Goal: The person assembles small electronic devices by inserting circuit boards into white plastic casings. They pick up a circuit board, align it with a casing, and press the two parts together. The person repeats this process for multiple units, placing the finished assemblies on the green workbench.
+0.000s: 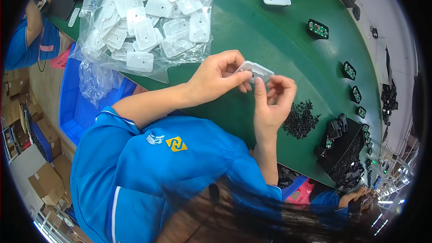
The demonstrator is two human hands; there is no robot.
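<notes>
We see a white plastic cover [260, 68] held up over the green table [243, 27], in front of the blue-clad chest. Its long axis runs mostly crosswise, slanting so that one narrow end points left, into the palm side of the left hand [215, 75], and the other points right and slightly nearer the body. We see the left thumb and fingers grasping that left end. The right hand [275, 101] curls at the right end, thumb raised by the near edge; we cannot tell whether it grips anything. Just beyond it we find a pile of small black pieces [301, 120]. Farther out, we have a clear bag [162, 73] of similar covers [145, 33] to the left and black housings [318, 29] with green boards to the right
</notes>
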